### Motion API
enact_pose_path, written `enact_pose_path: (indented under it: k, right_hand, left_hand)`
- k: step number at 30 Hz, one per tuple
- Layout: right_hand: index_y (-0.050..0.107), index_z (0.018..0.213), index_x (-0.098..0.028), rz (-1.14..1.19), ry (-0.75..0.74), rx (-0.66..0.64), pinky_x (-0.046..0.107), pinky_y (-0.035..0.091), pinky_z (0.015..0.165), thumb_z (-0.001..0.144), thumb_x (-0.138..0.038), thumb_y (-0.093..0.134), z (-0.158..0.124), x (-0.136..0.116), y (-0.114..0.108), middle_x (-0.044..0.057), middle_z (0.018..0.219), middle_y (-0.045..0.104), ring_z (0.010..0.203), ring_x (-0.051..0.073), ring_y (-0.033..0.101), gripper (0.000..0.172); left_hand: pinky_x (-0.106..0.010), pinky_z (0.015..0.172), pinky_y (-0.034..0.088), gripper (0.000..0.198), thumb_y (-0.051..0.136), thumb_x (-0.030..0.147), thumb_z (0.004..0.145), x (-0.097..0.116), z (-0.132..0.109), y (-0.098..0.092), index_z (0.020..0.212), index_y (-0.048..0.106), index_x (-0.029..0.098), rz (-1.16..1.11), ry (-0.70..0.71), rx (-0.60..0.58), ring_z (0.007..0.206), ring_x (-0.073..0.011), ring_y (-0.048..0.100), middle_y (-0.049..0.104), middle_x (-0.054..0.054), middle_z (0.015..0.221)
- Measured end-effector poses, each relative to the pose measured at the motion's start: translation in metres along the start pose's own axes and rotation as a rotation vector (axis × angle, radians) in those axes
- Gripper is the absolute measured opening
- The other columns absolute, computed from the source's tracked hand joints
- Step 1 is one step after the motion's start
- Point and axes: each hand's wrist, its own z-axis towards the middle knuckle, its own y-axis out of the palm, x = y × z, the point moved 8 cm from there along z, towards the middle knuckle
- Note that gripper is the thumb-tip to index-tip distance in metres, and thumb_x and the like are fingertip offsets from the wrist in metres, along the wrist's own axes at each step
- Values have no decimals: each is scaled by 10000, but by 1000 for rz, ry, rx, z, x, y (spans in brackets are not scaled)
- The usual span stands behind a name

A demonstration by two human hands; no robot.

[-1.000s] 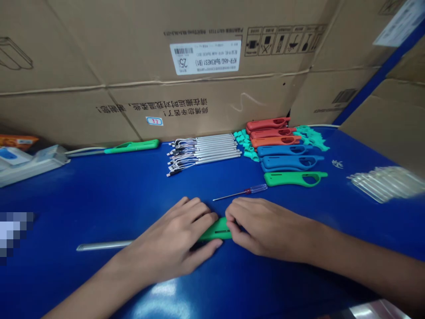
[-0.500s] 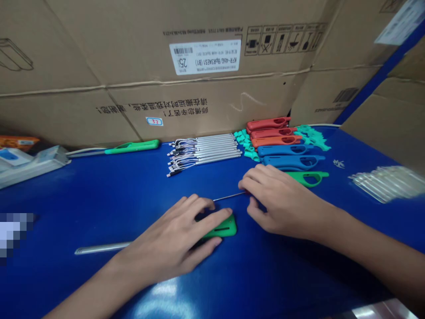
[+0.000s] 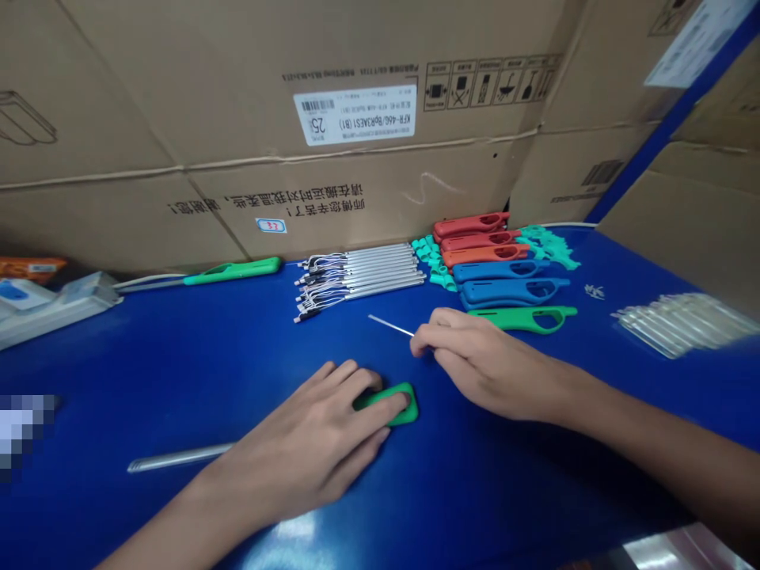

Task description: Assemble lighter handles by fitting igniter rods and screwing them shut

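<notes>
Left hand (image 3: 302, 431) has fingers clamped around green utility lighter (image 3: 395, 406) on blue workbench (image 3: 148, 372); right hand (image 3: 480, 368) pinches small screwdriver (image 3: 389, 325), fingers together.

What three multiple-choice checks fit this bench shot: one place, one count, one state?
1. Where is the left hand? A) On the green handle B) On the cardboard box C) On the red handles
2. How many blue handles lie in the row? A) One B) Two C) Four
3. What state is the screwdriver in? A) Held in the right hand B) Lying untouched on the bench C) Held in the left hand

1: A, the fingers lie over the handle.
2: B, two sit side by side.
3: A, its thin shaft sticks out past the right hand's fingers.
</notes>
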Motion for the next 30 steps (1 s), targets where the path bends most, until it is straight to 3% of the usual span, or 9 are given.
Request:
enact_pose_path:
  k: [4, 8, 11, 14, 16, 24, 30]
  right_hand:
    - [682, 939, -182, 303, 20, 166, 254, 495, 760, 866, -17, 416, 1, 1, -14, 17, 910, 699, 826, 127, 640, 321]
    - [678, 957, -188, 437, 51, 285, 226, 532, 729, 796, -60, 619, -1, 4, -18, 1, 902, 719, 783, 120, 658, 214]
    - [635, 894, -194, 517, 128, 292, 217, 527, 599, 864, -206, 643, -1, 8, -17, -17, 729, 674, 630, 110, 633, 33]
    - [585, 843, -202, 612, 204, 319, 185, 456, 450, 929, -305, 583, -2, 11, -17, -55, 555, 556, 475, 86, 556, 135]
    - [560, 827, -200, 672, 213, 324, 168, 419, 400, 939, -316, 572, -3, 10, -15, -54, 563, 553, 448, 73, 530, 162]
    - [547, 932, -188, 608, 82, 246, 138, 456, 471, 980, -242, 514, -7, -4, 1, -44, 683, 587, 513, 48, 541, 79]
    - [546, 930, -190, 549, 74, 234, 142, 462, 485, 985, -239, 510, -7, -4, 1, -44, 687, 584, 522, 50, 550, 81]
  left_hand:
    - [-458, 889, 494, 345, 412, 258, 1018, 0, 0, -1, 1351, 488, 301, -3, 10, 33, 994, -240, 538, 555, -80, 1098]
    - [-414, 879, 497, 341, 439, 243, 1006, 1, -1, -4, 1335, 515, 293, -8, 22, 86, 974, -227, 548, 573, -74, 1081]
    - [-414, 883, 498, 342, 445, 237, 1002, 0, 0, -4, 1332, 525, 277, -21, 23, 86, 986, -231, 551, 577, -83, 1092]
    - [-430, 888, 501, 361, 440, 244, 1006, 0, 0, -4, 1358, 511, 281, -33, 23, 72, 995, -237, 547, 576, -88, 1099]
    - [-433, 894, 500, 372, 443, 247, 1007, 0, 0, -4, 1371, 504, 290, -40, 18, 69, 997, -236, 546, 576, -87, 1101]
    - [-428, 900, 494, 380, 452, 245, 1004, -1, 0, -4, 1373, 509, 313, -48, 5, 65, 1002, -232, 546, 578, -75, 1107]
    - [-391, 885, 498, 370, 462, 238, 1001, 0, 0, -6, 1360, 527, 296, -34, 18, 85, 992, -224, 545, 586, -79, 1080]
